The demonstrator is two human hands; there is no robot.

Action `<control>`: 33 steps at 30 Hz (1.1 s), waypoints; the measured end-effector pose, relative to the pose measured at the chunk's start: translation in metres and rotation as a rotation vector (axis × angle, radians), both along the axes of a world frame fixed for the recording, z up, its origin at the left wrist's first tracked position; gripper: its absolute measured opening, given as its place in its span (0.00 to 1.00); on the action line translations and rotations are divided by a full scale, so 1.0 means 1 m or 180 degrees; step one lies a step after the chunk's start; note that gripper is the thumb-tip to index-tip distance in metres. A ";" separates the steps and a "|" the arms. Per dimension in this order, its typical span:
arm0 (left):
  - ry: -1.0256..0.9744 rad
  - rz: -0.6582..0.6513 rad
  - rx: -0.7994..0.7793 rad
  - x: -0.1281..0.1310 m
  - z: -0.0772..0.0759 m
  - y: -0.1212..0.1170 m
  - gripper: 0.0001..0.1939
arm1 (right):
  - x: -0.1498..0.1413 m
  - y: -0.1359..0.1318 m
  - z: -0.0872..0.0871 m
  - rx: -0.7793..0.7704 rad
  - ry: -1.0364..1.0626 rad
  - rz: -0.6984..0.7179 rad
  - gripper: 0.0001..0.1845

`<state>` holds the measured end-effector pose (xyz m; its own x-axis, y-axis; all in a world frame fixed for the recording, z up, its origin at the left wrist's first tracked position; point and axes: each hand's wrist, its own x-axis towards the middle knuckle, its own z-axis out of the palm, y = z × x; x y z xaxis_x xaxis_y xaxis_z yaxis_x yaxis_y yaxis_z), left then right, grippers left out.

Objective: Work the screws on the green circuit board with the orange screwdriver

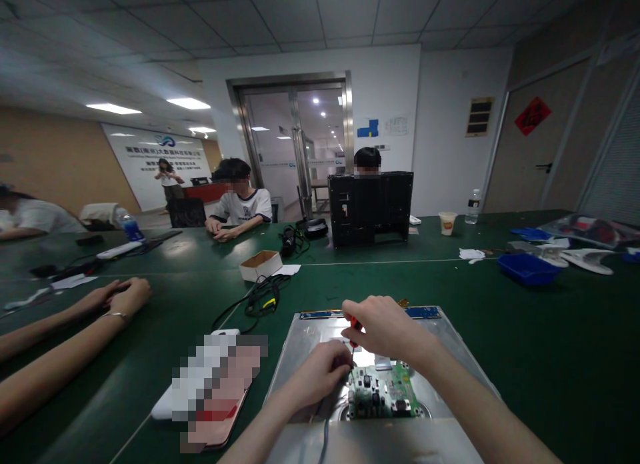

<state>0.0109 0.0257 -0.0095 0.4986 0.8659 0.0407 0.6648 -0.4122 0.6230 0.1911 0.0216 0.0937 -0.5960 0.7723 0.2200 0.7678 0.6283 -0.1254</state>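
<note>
My right hand [385,327] grips the red and black handle of a screwdriver [355,323], held nearly upright with its shaft pointing down. The shaft ends at the upper left corner of a green circuit board [383,387]. My left hand [320,371] is closed beside that corner, its fingertips pinched close to the screwdriver tip; what they hold is hidden. The board sits on the silver metal back of a flat display panel [295,351] lying on the table. Along the panel's far edge runs a narrow blue circuit strip [423,312]. A grey cable [324,441] passes below my left hand.
Left of the panel lie a pink phone [227,411], a white object [167,404] and black cables [255,297]. A cardboard box [261,265], a black monitor housing [370,207], a cup [447,223] and a blue tray [529,269] stand farther back. Another person's hands [127,297] rest at left.
</note>
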 end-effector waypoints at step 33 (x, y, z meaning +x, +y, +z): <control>0.0089 0.0008 -0.0044 0.002 0.003 0.000 0.08 | -0.002 0.000 -0.001 -0.0027 0.0204 0.0138 0.06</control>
